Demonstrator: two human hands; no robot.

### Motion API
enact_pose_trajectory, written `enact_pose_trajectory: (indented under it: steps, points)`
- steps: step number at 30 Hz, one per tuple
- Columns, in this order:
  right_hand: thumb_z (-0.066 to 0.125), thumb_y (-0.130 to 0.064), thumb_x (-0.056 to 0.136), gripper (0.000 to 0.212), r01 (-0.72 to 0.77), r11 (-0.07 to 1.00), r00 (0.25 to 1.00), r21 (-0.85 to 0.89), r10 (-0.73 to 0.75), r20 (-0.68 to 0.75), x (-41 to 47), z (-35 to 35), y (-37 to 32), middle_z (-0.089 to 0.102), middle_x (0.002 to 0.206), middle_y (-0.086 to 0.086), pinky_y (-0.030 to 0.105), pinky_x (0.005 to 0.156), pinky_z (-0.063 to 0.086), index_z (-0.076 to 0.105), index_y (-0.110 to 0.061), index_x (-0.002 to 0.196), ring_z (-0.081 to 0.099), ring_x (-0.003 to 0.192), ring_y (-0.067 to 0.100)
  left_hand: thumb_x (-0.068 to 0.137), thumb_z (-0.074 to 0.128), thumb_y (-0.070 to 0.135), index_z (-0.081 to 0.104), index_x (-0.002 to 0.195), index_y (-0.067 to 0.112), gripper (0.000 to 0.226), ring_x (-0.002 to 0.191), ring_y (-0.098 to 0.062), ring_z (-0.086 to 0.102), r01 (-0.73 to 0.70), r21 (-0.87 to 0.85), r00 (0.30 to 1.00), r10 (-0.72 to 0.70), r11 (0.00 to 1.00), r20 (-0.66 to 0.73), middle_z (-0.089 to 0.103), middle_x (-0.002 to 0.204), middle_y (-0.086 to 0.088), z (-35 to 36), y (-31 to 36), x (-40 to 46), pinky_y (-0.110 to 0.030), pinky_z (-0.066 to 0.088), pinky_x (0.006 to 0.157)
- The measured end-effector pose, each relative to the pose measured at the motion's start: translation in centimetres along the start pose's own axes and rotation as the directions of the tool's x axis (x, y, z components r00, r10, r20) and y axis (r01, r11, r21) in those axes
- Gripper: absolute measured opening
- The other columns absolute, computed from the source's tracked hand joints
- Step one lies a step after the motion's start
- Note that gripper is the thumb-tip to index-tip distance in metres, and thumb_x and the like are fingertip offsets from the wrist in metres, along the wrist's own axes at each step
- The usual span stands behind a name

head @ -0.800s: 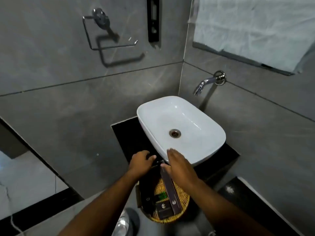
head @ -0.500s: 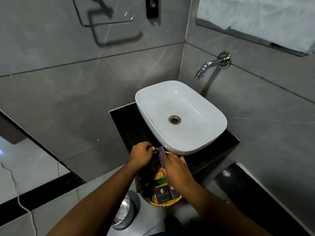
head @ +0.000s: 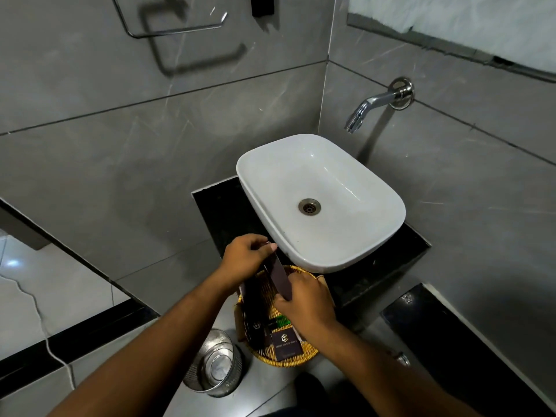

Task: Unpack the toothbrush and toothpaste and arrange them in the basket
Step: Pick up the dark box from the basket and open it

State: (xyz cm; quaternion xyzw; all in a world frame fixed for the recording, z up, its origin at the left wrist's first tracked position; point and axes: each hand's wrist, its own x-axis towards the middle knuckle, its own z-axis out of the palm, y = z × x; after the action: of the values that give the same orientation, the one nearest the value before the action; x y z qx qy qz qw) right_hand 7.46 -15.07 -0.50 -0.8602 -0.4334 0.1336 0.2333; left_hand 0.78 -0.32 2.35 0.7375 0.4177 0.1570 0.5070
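Note:
A round woven basket [head: 288, 358] sits on the black counter just in front of the white sink. Both hands hold a long dark brown box [head: 278, 276] over it. My left hand [head: 245, 257] pinches the box's far end, and my right hand [head: 304, 302] grips its near end. Inside the basket lie another long dark box [head: 254, 314], a small dark box with a logo [head: 285, 344] and a small item with a green patch [head: 281, 322]. What the held box contains is hidden.
The white sink [head: 322, 203] stands on the black counter [head: 376, 275], with a wall tap [head: 376, 103] above it. A steel bin [head: 215, 364] stands on the floor below left. A chrome towel ring [head: 168, 30] hangs on the grey tiled wall.
The view has tilted down. Both hands have lifted the long box's far end a little above the basket, and the right hand has slid toward its near end.

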Motion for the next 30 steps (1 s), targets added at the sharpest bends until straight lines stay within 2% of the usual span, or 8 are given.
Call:
enact_pose_trajectory:
  steps: [2, 4, 8, 14, 20, 24, 27, 30]
  points:
    - [0.063, -0.038, 0.079, 0.026, 0.025, 0.999, 0.999, 0.024, -0.024, -0.03, 0.0, -0.5, -0.4, 0.063, 0.091, 0.004, 0.032, 0.07, 0.043, 0.058, -0.015, 0.09, 0.059, 0.084, 0.024, 0.082, 0.07, 0.02, 0.073, 0.081, 0.02, 0.003, 0.065, -0.013, 0.065, 0.025, -0.127, 1.0, -0.025, 0.992, 0.008, 0.07, 0.068, 0.005, -0.4, 1.0, 0.5, -0.021, 0.048, 0.054]
    - [0.064, -0.037, 0.079, 0.027, 0.032, 0.997, 0.998, 0.066, -0.028, -0.058, 0.1, -0.8, -0.7, 0.063, 0.093, 0.005, 0.033, 0.072, 0.047, 0.058, -0.015, 0.093, 0.059, 0.085, 0.025, 0.082, 0.07, 0.014, 0.072, 0.072, 0.016, 0.01, 0.051, -0.014, 0.059, 0.055, -0.199, 0.998, -0.049, 0.978, 0.034, 0.065, 0.052, 0.004, -1.1, 1.8, 1.0, -0.023, 0.047, 0.046]
    - [0.063, -0.04, 0.081, 0.033, 0.066, 0.994, 0.993, 0.089, -0.056, -0.105, 0.5, -1.6, -0.6, 0.062, 0.098, 0.003, 0.034, 0.072, 0.055, 0.057, -0.016, 0.102, 0.061, 0.088, 0.022, 0.085, 0.063, 0.017, 0.073, 0.076, 0.012, 0.014, 0.062, -0.025, 0.064, 0.157, -0.334, 0.987, -0.157, 0.929, 0.027, 0.069, 0.069, -0.011, -2.1, 3.1, 2.0, -0.038, 0.056, 0.059]
    - [0.063, -0.041, 0.083, 0.039, 0.092, 0.989, 0.985, 0.115, -0.074, -0.156, 0.7, -1.9, -0.6, 0.062, 0.103, 0.004, 0.034, 0.074, 0.059, 0.055, -0.015, 0.111, 0.061, 0.093, 0.021, 0.084, 0.062, 0.016, 0.07, 0.078, 0.018, 0.01, 0.064, -0.017, 0.069, 0.217, -0.54, 0.976, -0.189, 0.813, 0.108, 0.074, 0.071, -0.003, -2.5, 3.1, 1.5, -0.032, 0.057, 0.056]
    - [0.065, -0.04, 0.084, 0.039, 0.081, 0.987, 0.988, 0.137, -0.061, -0.145, 0.7, -2.0, -0.2, 0.061, 0.103, 0.003, 0.034, 0.076, 0.058, 0.056, -0.016, 0.113, 0.059, 0.094, 0.019, 0.083, 0.066, 0.021, 0.071, 0.074, 0.021, 0.01, 0.077, -0.022, 0.072, 0.206, -0.534, 0.963, -0.074, 0.82, 0.258, 0.074, 0.078, -0.005, -2.2, 2.0, -0.5, -0.039, 0.057, 0.074]
    - [0.066, -0.043, 0.084, 0.037, 0.12, 0.961, 0.991, 0.25, -0.099, -0.094, 1.6, -3.6, -0.8, 0.058, 0.097, -0.004, 0.021, 0.067, 0.053, 0.059, -0.02, 0.112, 0.057, 0.084, 0.009, 0.083, 0.067, 0.014, 0.069, 0.079, 0.016, 0.005, 0.072, -0.021, 0.07, 0.159, -0.485, 0.971, -0.046, 0.86, 0.236, 0.072, 0.078, -0.009, -2.0, 1.4, -1.6, -0.036, 0.058, 0.068]
    - [0.065, -0.045, 0.084, 0.025, 0.106, 0.91, 0.977, 0.401, -0.021, -0.211, 3.8, -6.1, -2.0, 0.065, 0.085, -0.008, 0.018, 0.062, 0.046, 0.068, -0.022, 0.091, 0.059, 0.074, 0.003, 0.085, 0.064, 0.014, 0.069, 0.078, 0.019, 0.011, 0.057, -0.01, 0.064, 0.104, -0.427, 0.959, 0.024, 0.898, 0.283, 0.067, 0.061, 0.004, -2.4, 2.0, -2.0, -0.029, 0.054, 0.061]
    - [0.064, -0.046, 0.084, 0.031, 0.079, 0.904, 0.977, 0.42, 0.014, -0.213, 6.1, -8.0, -3.6, 0.069, 0.066, -0.004, 0.02, 0.054, 0.045, 0.069, -0.018, 0.07, 0.061, 0.062, 0.003, 0.086, 0.064, 0.013, 0.067, 0.098, 0.007, 0.014, 0.067, -0.014, 0.07, 0.067, -0.391, 0.954, 0.056, 0.918, 0.295, 0.072, 0.074, -0.003, -2.3, 2.8, -2.4, -0.029, 0.055, 0.063]
